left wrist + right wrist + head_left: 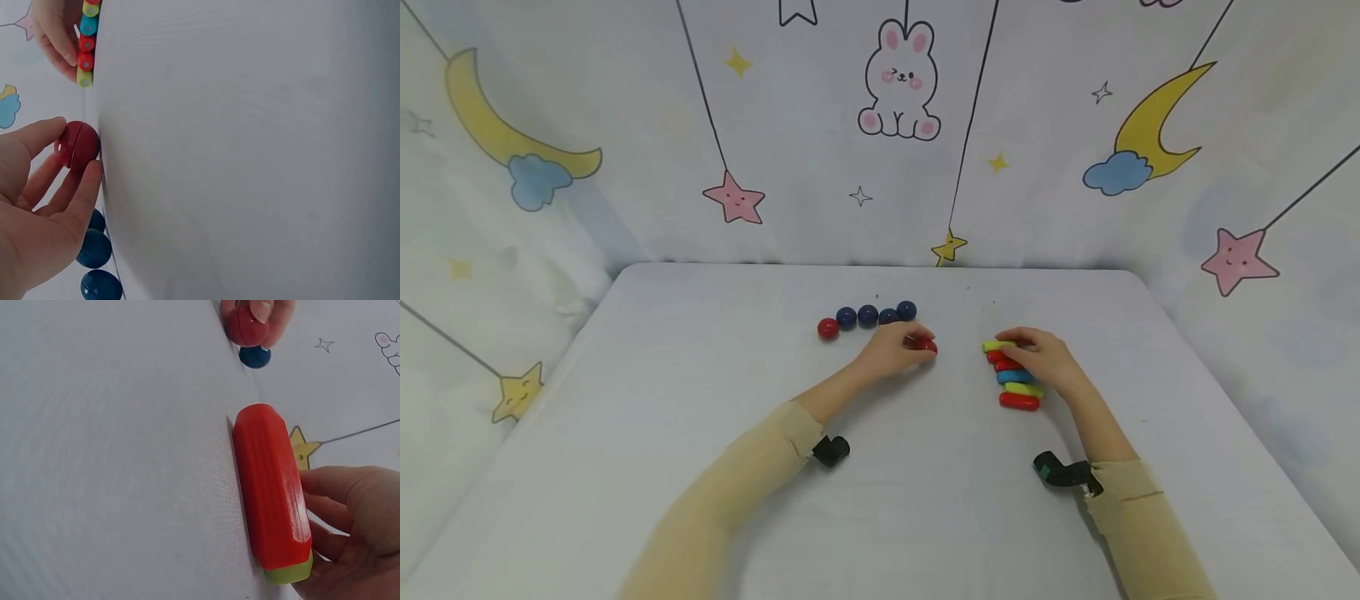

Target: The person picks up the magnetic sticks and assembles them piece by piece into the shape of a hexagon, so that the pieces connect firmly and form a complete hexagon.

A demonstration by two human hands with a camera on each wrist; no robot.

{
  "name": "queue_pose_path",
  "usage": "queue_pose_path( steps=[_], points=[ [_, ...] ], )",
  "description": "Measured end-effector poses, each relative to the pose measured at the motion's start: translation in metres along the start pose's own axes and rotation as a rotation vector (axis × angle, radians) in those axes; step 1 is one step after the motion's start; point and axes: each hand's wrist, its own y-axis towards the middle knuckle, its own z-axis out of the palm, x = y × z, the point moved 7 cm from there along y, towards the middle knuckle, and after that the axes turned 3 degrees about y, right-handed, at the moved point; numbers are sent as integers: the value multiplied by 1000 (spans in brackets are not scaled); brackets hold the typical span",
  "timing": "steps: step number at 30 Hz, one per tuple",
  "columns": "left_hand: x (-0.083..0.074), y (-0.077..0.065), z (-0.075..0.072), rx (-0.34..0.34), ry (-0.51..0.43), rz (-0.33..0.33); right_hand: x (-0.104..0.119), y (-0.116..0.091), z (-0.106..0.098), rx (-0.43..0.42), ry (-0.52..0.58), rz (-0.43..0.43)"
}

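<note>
Red ball [82, 145] is gripped by the left hand [891, 351], blue balls [868, 315] beyond; far lime stick [992, 346], by the right hand [1044, 357].

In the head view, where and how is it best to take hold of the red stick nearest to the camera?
I would pinch the red stick by its two ends, coming from above and slightly from the near side. It lies flat, with a yellow-green stick along its far side, while both ends look free.
</note>
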Motion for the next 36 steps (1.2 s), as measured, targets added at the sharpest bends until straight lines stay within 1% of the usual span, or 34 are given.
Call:
queue_pose_path(
  steps=[7, 15, 19, 26, 31, 36],
  points=[
    [8, -18, -4, 41, -44, -49, 0, 0, 0, -2, 13, 8],
    [13, -46, -13, 66, -53, -57, -1, 1, 1, -1, 17, 17],
    [17, -59, -16, 74, -67, -65, -2, 0, 0, -3, 17, 18],
    [24, -81, -21, 97, -67, -86, -5, 1, 0, 8, 34, 29],
    [28, -100, -26, 100, -79, -95, -4, 1, 0, 16, 44, 33],
    [30, -117, -32, 99, -80, -115, -2, 2, 0, 20, 18, 25]
  ],
)
